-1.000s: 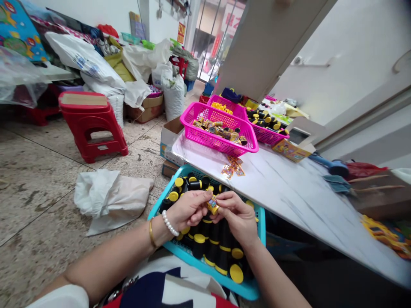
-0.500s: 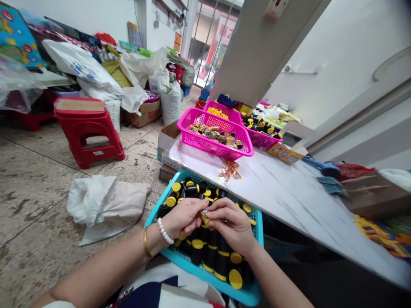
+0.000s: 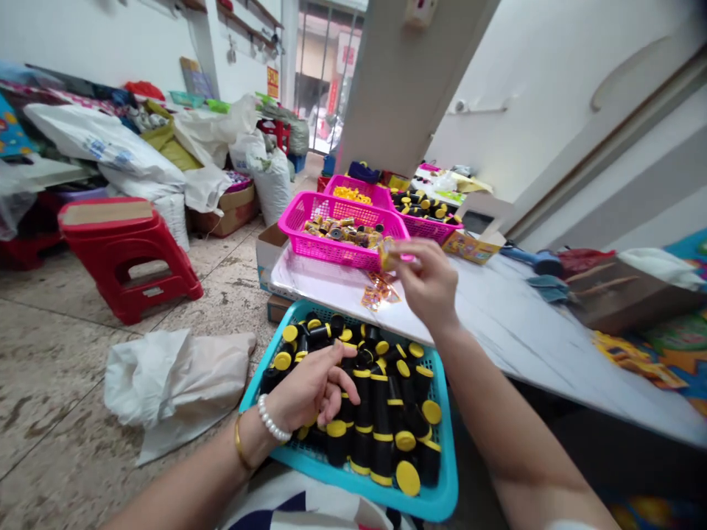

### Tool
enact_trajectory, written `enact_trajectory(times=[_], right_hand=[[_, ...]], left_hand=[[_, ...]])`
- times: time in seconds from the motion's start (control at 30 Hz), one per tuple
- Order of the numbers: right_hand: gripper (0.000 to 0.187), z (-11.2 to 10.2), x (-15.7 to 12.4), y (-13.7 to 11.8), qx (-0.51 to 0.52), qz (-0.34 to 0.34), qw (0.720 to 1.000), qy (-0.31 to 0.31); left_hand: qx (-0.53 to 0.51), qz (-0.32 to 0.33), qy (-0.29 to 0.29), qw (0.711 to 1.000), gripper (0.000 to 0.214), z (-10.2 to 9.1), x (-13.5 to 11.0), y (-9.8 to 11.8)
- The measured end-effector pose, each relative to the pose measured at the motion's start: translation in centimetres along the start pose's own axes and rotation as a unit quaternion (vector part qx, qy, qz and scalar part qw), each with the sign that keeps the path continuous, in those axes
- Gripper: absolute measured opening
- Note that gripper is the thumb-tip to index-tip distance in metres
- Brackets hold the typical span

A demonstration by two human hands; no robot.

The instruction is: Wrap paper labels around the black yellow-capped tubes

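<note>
In the head view there are two hands, one blue basket [image 3: 451,449] and three pink baskets [image 3: 331,252]. The right hand [image 3: 425,280] has its fingers pinching one small yellow printed piece [image 3: 386,255], blurred, before the right end of the front pink basket. The left hand [image 3: 323,384] holds nothing, its fingers loosely apart and partly curled over the blue basket. Dozens of black tubes [image 3: 381,419] with yellow ends crowd that basket, too overlapped to count exactly. Several printed labels [image 3: 380,289] overlap on the bench [image 3: 519,331], which is white and marbled. The floor [image 3: 44,353] is speckled tile; a barred doorway [image 3: 325,81] stands behind, beside a grey pillar [image 3: 398,88]. One open carton [image 3: 478,239] sits right of the pink baskets. On the left are a red stool [image 3: 110,246], a pale bag [image 3: 171,375] and heaped sacks [image 3: 104,143]. The left hand hides some tubes; the right hides a basket corner.
</note>
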State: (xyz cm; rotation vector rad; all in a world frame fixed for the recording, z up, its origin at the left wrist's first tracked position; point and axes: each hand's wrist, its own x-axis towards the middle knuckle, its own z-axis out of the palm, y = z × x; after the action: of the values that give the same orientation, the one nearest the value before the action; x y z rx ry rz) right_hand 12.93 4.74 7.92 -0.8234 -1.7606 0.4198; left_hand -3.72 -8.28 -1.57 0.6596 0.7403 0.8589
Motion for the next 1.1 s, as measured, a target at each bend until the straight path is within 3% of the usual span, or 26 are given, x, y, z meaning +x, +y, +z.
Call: enact_trajectory(times=[0.07, 0.13, 0.2, 0.33, 0.4, 0.5, 0.7, 0.8, 0.97, 1.03, 1.1], right_hand=[[0.036, -0.3, 3.8, 1.3, -0.087, -0.031, 0.996, 0.0], [0.034, -0.2, 5.1, 3.0, -0.169, -0.032, 0.985, -0.013], [0.025, 0.3, 3.7, 4.8, -0.241, -0.013, 0.969, -0.062], [0.015, 1.5, -1.8, 8.2, -0.3, 0.036, 0.94, -0.156], [0.012, 1.8, -3.4, 9.3, -0.306, 0.052, 0.936, -0.164], [0.011, 2.0, -3.5, 10.0, -0.315, 0.059, 0.934, -0.155], [0.014, 1.8, -3.4, 7.6, -0.29, 0.007, 0.948, -0.134], [0.017, 2.0, -6.0, 4.6, -0.249, -0.042, 0.959, -0.13], [0.015, 1.9, -10.2, -0.1, -0.158, -0.163, 0.964, -0.135], [0.022, 1.7, -10.9, -0.9, -0.101, -0.107, 0.982, -0.122], [0.035, 1.6, -11.3, -1.0, -0.04, 0.007, 0.993, -0.11]], left_hand=[[0.011, 0.007, -0.015, 1.0, 0.053, -0.1, -0.1, -0.5], [0.015, 0.013, -0.021, 1.0, 0.043, -0.4, -0.2, -0.9], [0.011, 0.021, -0.005, 1.0, 0.038, -0.9, -0.4, -1.3], [0.022, 0.046, 0.039, 0.998, 0.033, -1.7, -0.6, -1.1], [0.029, 0.049, 0.044, 0.997, 0.032, -1.7, -0.4, -0.9], [0.03, 0.057, 0.051, 0.997, 0.032, -1.2, 0.3, -0.7], [0.028, 0.102, 0.094, 0.99, 0.038, -0.4, 1.5, 0.8], [0.017, 0.133, 0.149, 0.98, 0.044, -0.2, 1.5, 2.1], [0.063, 0.163, 0.146, 0.974, 0.038, -0.3, 1.5, 2.4], [0.076, 0.176, 0.157, 0.969, 0.034, -0.5, 1.5, 1.9], [0.093, 0.191, 0.172, 0.962, 0.032, -0.6, 1.6, 1.5]])
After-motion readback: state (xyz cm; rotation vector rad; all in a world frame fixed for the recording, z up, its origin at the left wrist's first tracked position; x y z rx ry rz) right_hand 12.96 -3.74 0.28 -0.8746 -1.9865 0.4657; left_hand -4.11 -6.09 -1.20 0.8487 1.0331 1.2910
